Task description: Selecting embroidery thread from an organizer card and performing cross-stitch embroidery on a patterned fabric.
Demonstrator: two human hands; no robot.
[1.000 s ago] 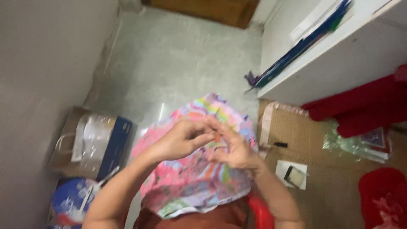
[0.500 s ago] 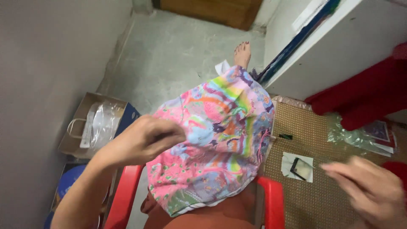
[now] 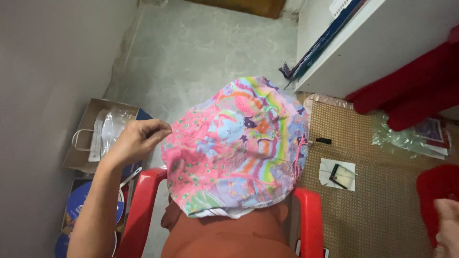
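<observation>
One thin thread (image 3: 224, 145), stretched taut across the multicoloured cloth (image 3: 236, 148) on the person's lap. It runs from the left hand (image 3: 136, 141), which sits off the cloth's left edge, rightward over the fabric toward its right hem near a pink fringe; the far end is too fine to follow.

Left hand: fingers drawn together in a tight pinch on the thread's end, raised just beside the cloth, forearm coming up from the lower left. Nothing else in it.

Right hand (image 3: 447, 227): only a sliver shows at the lower right corner, well apart from the cloth, just beside a red item there. Cannot tell whether it is spread or closed, or whether it holds anything.

One cloth, pink with rainbow swirls, draped over the knees. One red plastic chair (image 3: 306, 220), two armrests visible, either side of the lap.

Around: one brown paper bag (image 3: 88, 143) with clear plastic inside, on the floor to the left by the wall. One woven mat (image 3: 377, 200) to the right, bearing one small black item on white paper (image 3: 337, 174). One white shelf (image 3: 382, 52) at upper right, red fabric (image 3: 413, 93) below it.
</observation>
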